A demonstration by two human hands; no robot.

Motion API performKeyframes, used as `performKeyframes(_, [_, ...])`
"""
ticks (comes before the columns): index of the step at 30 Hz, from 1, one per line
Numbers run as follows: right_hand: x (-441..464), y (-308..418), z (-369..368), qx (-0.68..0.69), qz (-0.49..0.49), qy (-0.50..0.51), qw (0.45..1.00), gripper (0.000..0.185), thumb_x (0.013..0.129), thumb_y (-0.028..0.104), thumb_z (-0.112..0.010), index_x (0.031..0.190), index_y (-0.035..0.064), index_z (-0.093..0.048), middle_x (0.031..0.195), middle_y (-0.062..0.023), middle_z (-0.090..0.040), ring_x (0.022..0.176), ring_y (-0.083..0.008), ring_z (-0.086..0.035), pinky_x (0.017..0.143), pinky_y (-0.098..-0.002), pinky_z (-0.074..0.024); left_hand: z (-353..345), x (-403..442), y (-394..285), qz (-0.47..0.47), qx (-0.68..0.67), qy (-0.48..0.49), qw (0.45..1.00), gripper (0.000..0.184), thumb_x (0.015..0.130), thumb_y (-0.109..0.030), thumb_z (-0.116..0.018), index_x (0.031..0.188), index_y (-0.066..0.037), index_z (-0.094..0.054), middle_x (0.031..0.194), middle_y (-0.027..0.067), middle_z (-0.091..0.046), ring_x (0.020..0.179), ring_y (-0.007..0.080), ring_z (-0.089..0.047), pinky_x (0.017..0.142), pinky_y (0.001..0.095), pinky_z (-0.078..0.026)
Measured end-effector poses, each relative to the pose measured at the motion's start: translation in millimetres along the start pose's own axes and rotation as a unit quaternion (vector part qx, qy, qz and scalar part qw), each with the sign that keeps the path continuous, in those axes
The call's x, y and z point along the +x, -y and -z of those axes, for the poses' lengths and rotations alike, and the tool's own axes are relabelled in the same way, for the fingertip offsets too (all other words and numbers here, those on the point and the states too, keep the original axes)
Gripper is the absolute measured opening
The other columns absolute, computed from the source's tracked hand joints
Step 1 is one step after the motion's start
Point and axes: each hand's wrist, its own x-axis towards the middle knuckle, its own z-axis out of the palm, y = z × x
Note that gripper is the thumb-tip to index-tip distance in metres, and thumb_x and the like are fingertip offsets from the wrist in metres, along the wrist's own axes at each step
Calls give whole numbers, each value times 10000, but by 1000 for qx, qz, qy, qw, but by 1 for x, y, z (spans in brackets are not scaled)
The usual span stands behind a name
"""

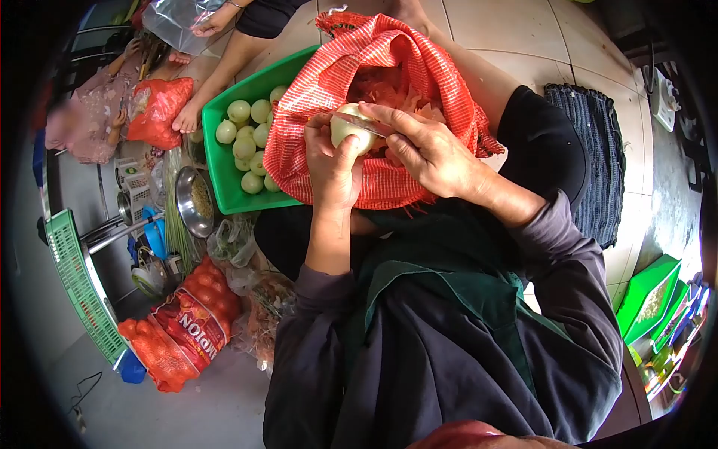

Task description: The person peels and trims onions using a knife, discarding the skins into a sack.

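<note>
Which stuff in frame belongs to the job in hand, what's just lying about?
Job:
- onion in left hand
- knife in right hand
- open red mesh bag beneath
- green tub holding pale onions

Apparently lying about:
- dark woven mat
- metal bowl
- green perforated basket

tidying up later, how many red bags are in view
3: open bag at top centre, printed bag at lower left, small bag at upper left. Others may be hidden.
</note>
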Motion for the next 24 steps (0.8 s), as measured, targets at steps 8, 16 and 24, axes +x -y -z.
performKeyframes(8, [3,-2,4,18,-33,-42,998,397,962,56,-452,1358,30,-461,1130,-174,-624,988,-274,-637,874,-358,-518,3,1,-3,17,-14,7,1000,437,840,-233,-623,1191,-74,-417,1136,134,-553,1028,259,-592,806,392,-555])
performKeyframes(16, [6,-22,16,82,-129,-39,987,353,987,143,-450,1324,39,-446,1029,-175,-656,955,-264,-666,842,-353,-523,12,0,-17,104,-208,18,972,460,900,-323,-494,1273,-53,-495,1297,158,-541,1144,261,-554,870,438,-520])
performKeyframes(24, [3,-13,7,116,-95,-8,989,344,965,97,-486,1292,32,-400,1013,-161,-657,939,-249,-670,829,-360,-524,16,4,-13,138,-326,21,935,483,906,-352,-525,1244,-7,-510,1265,149,-561,1175,282,-540,921,444,-504])
